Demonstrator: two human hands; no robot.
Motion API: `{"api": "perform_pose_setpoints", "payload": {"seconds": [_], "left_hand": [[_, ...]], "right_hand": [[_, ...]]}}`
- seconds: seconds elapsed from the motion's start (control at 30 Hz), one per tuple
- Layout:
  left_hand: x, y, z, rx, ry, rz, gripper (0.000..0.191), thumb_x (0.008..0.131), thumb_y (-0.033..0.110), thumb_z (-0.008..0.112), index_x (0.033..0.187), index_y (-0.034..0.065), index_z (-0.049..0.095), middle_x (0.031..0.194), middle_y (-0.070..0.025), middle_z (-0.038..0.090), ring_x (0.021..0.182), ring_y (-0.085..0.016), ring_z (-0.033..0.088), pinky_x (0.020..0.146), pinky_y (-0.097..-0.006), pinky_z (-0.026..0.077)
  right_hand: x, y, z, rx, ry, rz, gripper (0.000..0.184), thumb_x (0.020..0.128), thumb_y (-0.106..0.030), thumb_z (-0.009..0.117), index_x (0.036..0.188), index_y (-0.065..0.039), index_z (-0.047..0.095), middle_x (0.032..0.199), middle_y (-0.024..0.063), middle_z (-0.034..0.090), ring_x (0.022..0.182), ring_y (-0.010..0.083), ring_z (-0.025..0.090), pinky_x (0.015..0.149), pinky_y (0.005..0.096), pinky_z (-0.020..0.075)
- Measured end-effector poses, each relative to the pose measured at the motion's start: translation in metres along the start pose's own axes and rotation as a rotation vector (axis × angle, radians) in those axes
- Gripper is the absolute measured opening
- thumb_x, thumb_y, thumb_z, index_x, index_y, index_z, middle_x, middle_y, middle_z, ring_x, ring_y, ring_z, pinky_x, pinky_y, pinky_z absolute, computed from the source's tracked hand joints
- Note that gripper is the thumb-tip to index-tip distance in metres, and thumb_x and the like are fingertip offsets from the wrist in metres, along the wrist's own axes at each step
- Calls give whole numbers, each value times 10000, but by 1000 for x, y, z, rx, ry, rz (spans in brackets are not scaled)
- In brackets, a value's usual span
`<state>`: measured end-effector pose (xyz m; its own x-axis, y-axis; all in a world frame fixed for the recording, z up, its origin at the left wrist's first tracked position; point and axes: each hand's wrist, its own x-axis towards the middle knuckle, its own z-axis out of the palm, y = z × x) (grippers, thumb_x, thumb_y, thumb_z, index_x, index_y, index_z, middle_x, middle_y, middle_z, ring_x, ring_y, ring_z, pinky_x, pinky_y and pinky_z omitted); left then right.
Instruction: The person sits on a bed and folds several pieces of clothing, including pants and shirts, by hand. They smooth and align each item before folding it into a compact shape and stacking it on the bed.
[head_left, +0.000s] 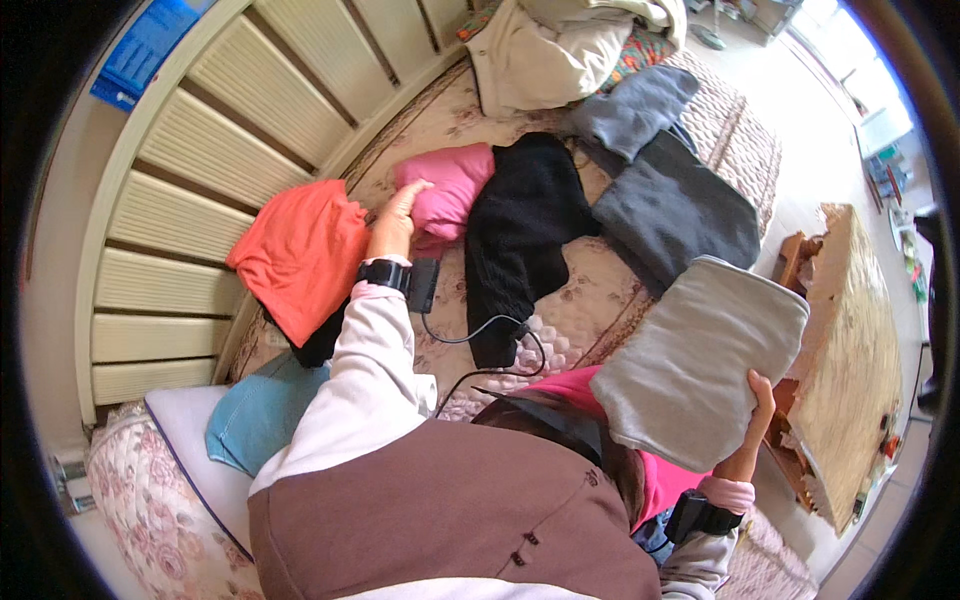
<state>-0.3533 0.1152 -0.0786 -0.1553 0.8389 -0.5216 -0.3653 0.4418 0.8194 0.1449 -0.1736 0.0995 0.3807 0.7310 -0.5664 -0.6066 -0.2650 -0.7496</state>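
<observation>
My right hand (760, 411) grips a folded light grey garment (701, 360) by its right edge and holds it up over my lap. On the bed, my left hand (401, 214) touches the left side of a bundled pink garment (454, 187); most of its fingers are hidden, so its grip is unclear. Right of the pink bundle lies a black knitted garment (525, 225). A coral-orange garment (304, 251) rests left of my left forearm, partly over something black. Farther right are a dark grey folded garment (679, 206) and a blue-grey one (637, 105).
A slatted cream headboard (195, 202) runs along the left. A cream jacket (555, 56) lies on a patterned pillow at the far end. Teal cloth (266, 412) sits beside my left elbow. A worn wooden cabinet (844, 360) stands at right. A cable (480, 330) hangs from my left wrist device.
</observation>
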Motion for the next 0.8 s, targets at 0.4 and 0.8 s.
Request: {"api": "perform_pose_setpoints", "payload": {"seconds": [0.4,0.8], "left_hand": [[-122,89,211,-159,-390,936,469,753,211,748,1157,59,565,1162,-98,589,1046,-248,594,886,-368,516],[-138,-102,216,630,-358,586,250,796,101,643,1036,31,619,893,-61,622,763,-178,615,672,-295,511]], "right_hand": [[-26,-5,-27,69,64,-98,619,742,-248,596,1287,4,445,1113,175,575,970,309,593,875,411,489],[-33,-9,-26,95,51,-112,646,765,-321,609,1299,0,437,1164,159,576,1026,289,597,893,423,499]]}}
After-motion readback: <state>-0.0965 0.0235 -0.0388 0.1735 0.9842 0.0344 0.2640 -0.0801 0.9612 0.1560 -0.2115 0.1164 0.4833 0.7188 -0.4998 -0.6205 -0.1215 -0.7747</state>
